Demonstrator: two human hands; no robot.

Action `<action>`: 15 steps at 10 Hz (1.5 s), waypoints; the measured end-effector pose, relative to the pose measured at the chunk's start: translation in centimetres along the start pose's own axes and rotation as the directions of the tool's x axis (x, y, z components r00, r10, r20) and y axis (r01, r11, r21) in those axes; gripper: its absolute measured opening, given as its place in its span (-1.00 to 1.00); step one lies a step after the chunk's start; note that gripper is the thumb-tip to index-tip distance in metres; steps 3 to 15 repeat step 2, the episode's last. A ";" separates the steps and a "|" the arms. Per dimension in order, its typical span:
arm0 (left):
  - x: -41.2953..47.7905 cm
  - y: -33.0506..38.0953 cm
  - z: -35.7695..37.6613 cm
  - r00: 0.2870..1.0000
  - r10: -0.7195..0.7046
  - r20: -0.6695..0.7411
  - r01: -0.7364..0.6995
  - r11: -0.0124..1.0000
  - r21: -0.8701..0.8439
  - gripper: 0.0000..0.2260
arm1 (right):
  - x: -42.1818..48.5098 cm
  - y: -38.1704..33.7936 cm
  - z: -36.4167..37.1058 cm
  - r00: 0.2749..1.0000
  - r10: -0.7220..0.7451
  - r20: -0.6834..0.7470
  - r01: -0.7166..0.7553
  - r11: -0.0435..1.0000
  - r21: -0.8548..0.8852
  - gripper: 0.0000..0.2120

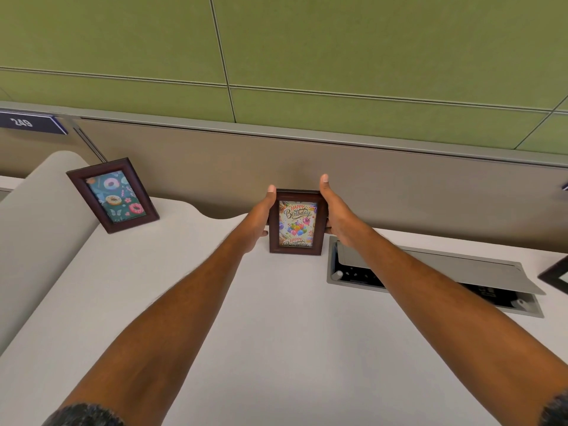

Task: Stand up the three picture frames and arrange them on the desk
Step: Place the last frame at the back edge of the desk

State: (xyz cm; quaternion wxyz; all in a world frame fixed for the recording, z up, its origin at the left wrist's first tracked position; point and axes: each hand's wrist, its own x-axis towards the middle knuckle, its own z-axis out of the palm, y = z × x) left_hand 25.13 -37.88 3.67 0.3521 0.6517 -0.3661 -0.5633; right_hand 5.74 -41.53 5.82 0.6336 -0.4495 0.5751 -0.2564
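A dark wooden frame with a "Happy Birthday" balloon picture stands upright at the back middle of the white desk. My left hand grips its left edge and my right hand grips its right edge. A second dark frame with a doughnut picture stands tilted back at the far left of the desk, untouched. Only a dark corner of a third frame shows at the right edge of the view.
A recessed cable box with an open grey lid sits in the desk just right of the birthday frame. A beige partition and green wall panels rise behind the desk. A blue number plate hangs at the left.
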 end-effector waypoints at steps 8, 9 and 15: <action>-1.7 -1.9 -1.0 0.993 0.074 -0.093 -0.068 0.995 0.071 -0.37 | -1.0 0.2 -0.5 0.998 -0.037 -0.044 0.035 0.997 -0.065 -0.41; -1.7 -1.9 -1.0 0.993 0.074 -0.093 -0.068 0.995 0.071 -0.37 | -1.0 0.2 -0.5 0.998 -0.037 -0.044 0.035 0.997 -0.065 -0.41; -1.7 -1.9 -1.0 0.993 0.074 -0.093 -0.068 0.995 0.071 -0.37 | -1.0 0.2 -0.5 0.998 -0.037 -0.044 0.035 0.997 -0.065 -0.41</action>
